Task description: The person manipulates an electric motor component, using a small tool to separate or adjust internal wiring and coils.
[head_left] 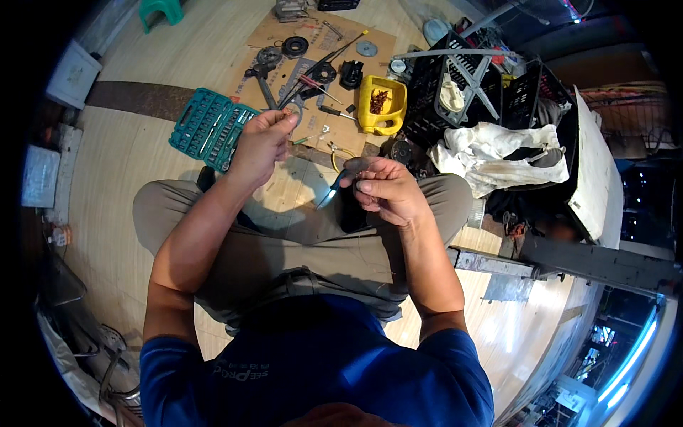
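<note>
My left hand (263, 146) is raised above the cardboard (249, 75), thumb and forefinger pinched on something small that I cannot make out. My right hand (390, 191) is curled over my lap around a slim blue item (332, 189) with a thin tip pointing down-left; its exact kind is unclear. Faint thin strands hang below that hand. Just beyond lie yellow-handled pliers (339, 153) and screwdrivers (334, 112). A yellow cut-open jug (391, 124) holds small dark parts. An open teal socket case (203, 124) lies left of my left hand.
Dark round metal parts (295, 47) and long tools lie on the cardboard. Black crates (427, 85) stand at right with white cloth (498, 156) before them. A metal beam (597, 267) runs along the right. A green stool (160, 11) stands at back left, a metal chair (107, 349) at lower left.
</note>
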### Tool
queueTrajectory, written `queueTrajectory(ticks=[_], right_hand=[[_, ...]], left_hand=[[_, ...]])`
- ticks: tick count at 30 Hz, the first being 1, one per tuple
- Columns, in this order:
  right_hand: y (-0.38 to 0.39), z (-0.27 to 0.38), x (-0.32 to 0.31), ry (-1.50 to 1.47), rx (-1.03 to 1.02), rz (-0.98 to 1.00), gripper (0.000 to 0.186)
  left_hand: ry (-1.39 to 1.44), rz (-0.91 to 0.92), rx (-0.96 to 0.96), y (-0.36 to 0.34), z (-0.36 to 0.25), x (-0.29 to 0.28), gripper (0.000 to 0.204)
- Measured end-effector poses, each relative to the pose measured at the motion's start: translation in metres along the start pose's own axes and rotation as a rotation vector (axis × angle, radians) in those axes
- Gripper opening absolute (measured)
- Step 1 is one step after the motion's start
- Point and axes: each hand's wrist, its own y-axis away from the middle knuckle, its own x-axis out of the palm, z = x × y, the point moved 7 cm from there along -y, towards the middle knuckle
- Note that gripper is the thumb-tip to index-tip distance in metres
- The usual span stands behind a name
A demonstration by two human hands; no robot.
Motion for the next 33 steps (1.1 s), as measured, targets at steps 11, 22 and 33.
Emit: queueTrajectory(ticks=[11,22,33], right_hand=[[-0.008,0.033,-0.006,0.811,-0.275,-0.280,0.033],[0.118,0.078,-0.055,1.069,-0.348,-0.791,0.041],[0.237,-0.082,-0.021,1.603,0.351,-1.006,0.046]], left_hand=[[-0.092,0.195,-0.128,0.007,0.013,0.008,0.012],[0.032,0.095,-0.014,0.003,-0.002,0.030,0.012],[0.281,0.203,-0.113,-0.017,-0.013,0.023,0.013]])
